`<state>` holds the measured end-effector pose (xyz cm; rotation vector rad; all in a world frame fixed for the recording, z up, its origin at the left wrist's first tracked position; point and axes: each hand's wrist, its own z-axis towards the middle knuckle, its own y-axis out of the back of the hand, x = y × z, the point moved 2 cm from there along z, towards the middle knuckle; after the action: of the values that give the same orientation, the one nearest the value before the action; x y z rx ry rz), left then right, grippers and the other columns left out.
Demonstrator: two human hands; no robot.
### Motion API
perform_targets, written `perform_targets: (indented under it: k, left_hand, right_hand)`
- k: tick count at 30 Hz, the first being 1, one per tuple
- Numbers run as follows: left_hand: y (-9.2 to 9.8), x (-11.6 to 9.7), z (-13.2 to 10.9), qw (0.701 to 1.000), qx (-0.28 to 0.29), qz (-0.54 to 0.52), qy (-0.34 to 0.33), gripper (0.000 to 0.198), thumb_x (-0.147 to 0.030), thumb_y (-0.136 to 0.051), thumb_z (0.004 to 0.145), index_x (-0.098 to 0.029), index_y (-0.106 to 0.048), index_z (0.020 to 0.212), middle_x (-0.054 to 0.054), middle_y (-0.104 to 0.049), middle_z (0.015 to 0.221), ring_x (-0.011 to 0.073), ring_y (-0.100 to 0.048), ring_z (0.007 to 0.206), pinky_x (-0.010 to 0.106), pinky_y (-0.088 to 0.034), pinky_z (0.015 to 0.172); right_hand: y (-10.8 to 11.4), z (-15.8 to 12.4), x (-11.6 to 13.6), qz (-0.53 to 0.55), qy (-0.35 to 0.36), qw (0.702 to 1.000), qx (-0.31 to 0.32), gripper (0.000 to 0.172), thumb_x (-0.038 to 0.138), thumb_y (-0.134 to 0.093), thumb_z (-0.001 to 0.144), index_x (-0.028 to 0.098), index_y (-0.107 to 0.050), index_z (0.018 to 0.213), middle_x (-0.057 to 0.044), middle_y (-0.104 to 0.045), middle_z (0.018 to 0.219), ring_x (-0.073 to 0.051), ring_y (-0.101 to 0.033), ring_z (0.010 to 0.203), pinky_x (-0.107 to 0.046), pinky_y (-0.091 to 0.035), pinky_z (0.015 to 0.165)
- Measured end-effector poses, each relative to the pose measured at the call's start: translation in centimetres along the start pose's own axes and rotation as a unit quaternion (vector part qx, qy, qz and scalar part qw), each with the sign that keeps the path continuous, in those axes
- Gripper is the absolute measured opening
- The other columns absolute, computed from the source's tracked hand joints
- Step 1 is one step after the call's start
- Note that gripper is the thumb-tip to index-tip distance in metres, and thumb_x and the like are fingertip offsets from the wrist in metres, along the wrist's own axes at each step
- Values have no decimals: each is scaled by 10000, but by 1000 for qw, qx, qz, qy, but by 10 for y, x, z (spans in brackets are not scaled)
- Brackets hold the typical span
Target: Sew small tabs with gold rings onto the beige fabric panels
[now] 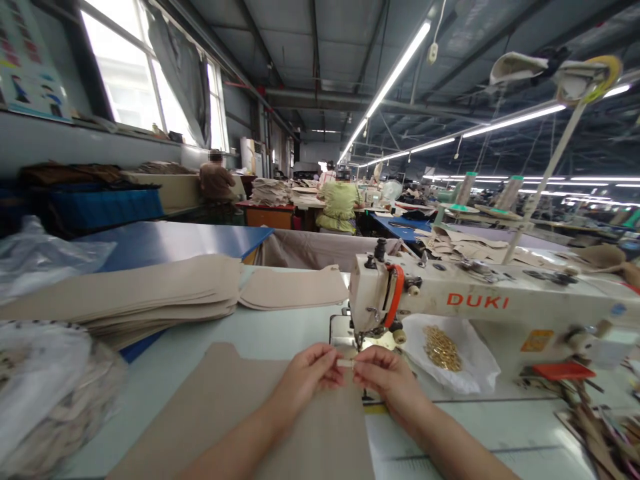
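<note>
In front of the sewing machine's (475, 307) needle, my two hands meet over a large beige fabric panel (240, 407). Fingers of my left hand (313, 370) pinch the left end of a short pale strip (345, 363). At its right end, my right hand (387, 375) pinches with thumb and forefinger. A tiny gold-coloured piece seems to show at the right fingertips, too small to make out well. The panel lies flat under both hands, its right edge close to the machine bed.
Gold metal rings or buckles (443, 348) fill a white cloth-lined tray (480, 367) under the machine arm. Stacked beige panels (165, 293) lie left, beside smaller panels (295, 288). A plastic-wrapped bundle (50, 400) sits front left. Scraps and tools (600, 420) lie right. People work farther back.
</note>
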<state>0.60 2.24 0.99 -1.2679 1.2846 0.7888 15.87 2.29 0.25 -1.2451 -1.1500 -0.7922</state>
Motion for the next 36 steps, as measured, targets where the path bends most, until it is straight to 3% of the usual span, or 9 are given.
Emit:
perform_targets:
  k: [4, 12, 17, 24, 28, 30, 36]
  left_hand:
    - [-7, 1, -3, 999, 47, 14, 9, 281, -328, -722, 575, -146, -613, 759, 3, -647, 646, 125, -576, 603, 261, -418, 640]
    - [-9, 1, -5, 998, 44, 44, 20, 206, -248, -702, 488, -150, -562, 604, -31, -577, 520, 126, -520, 542, 269, -371, 601]
    - [-9, 4, -4, 996, 54, 64, 8, 139, -194, -620, 483, -164, -513, 567, -40, -543, 490, 123, -493, 521, 258, -361, 565]
    - [-4, 3, 0, 983, 36, 168, -61, 118, -197, -563, 499, -172, -476, 575, -66, -435, 527, 95, -374, 529, 231, -266, 521]
    - [-3, 1, 1, 983, 39, 173, -56, 110, -206, -559, 507, -173, -479, 575, -54, -481, 527, 110, -419, 539, 234, -295, 535]
    - [-5, -1, 0, 984, 37, 165, -47, 113, -211, -575, 520, -175, -486, 579, -48, -516, 524, 117, -455, 544, 237, -322, 551]
    - [-7, -7, -1, 990, 7, 130, -61, 129, -180, -615, 506, -171, -489, 532, -42, -549, 576, 105, -489, 559, 228, -367, 566]
  right_hand:
    - [-1, -2, -6, 16, -4, 999, 28, 323, 412, -833, 544, 164, -654, 648, 4, -653, 599, -88, -548, 548, -203, -410, 570]
    - [4, -10, -11, -72, 8, 994, 77, 295, 442, -743, 676, 166, -640, 695, -20, -661, 643, -119, -546, 592, -221, -401, 585]
    - [2, -13, -10, -159, 83, 979, 100, 282, 463, -651, 749, 182, -624, 761, -22, -634, 696, -169, -571, 682, -262, -430, 644]
    - [-6, -18, -3, -234, 159, 957, 57, 191, 313, -684, 694, 183, -567, 771, 17, -566, 669, -137, -520, 620, -238, -409, 592]
    - [-4, -20, 2, -298, 213, 930, 33, 69, 238, -603, 749, 176, -600, 718, -4, -589, 698, -134, -535, 655, -234, -416, 622]
    - [-3, -21, 3, -320, 230, 919, 22, 100, 220, -565, 775, 177, -617, 701, -7, -604, 689, -129, -538, 649, -227, -415, 615]
    - [-2, -19, 2, -333, 226, 915, -28, 125, 224, -548, 784, 184, -607, 682, -5, -616, 659, -122, -543, 618, -217, -422, 590]
